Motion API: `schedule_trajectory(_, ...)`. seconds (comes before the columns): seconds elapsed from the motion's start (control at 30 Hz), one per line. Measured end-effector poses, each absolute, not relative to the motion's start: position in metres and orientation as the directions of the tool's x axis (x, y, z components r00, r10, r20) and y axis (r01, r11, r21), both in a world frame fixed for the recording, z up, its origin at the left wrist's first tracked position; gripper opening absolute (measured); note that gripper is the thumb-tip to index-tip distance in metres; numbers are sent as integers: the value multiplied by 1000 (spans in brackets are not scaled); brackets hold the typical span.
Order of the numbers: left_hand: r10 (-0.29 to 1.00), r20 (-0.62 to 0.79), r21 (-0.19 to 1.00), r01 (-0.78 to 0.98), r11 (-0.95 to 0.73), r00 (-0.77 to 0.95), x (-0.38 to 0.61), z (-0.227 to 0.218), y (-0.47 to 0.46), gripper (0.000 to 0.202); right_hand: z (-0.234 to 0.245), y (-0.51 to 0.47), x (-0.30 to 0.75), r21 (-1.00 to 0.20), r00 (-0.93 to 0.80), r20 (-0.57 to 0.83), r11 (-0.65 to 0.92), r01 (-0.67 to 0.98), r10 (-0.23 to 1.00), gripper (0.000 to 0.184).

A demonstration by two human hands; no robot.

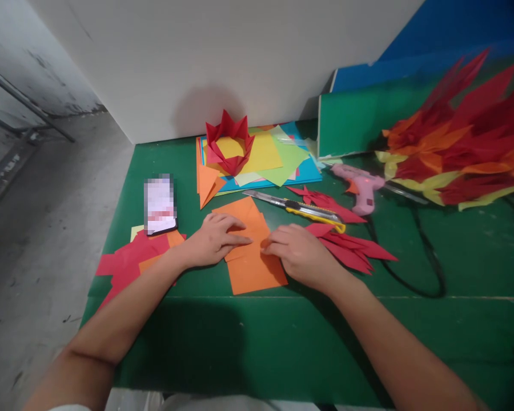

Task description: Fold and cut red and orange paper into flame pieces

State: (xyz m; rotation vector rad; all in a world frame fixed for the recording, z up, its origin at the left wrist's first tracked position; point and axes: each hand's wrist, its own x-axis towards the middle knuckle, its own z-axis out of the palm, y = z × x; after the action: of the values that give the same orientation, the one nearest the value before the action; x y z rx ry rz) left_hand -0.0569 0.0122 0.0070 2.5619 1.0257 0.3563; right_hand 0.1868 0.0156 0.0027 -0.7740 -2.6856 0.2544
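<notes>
Several sheets of orange paper [257, 277] lie overlapping on the green table in front of me. My left hand [212, 240] rests on their left side with its fingers stretched out over the paper. At the right edge, my right hand [304, 254] has its fingers curled together, pinching the paper's edge; the thumb is partly hidden. Just beyond the sheets is a yellow-handled utility knife [295, 210] with its blade out. Folded red paper pieces [355, 248] lie beside my right hand.
A phone [160, 204] and red paper sheets [131, 260] are at the left. Behind, a red paper ring [211, 149] sits on stacked coloured paper [268, 149]. A pink glue gun [364, 185] with a black cord [428, 294] stands near a large red-orange paper piece [466, 131] at right.
</notes>
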Motion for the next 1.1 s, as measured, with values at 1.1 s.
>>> schedule_trajectory(1.1,685,170,412,580,-703,709,-56,5,8,21,4,35,216,-75,-512,355,569,819,782,44)
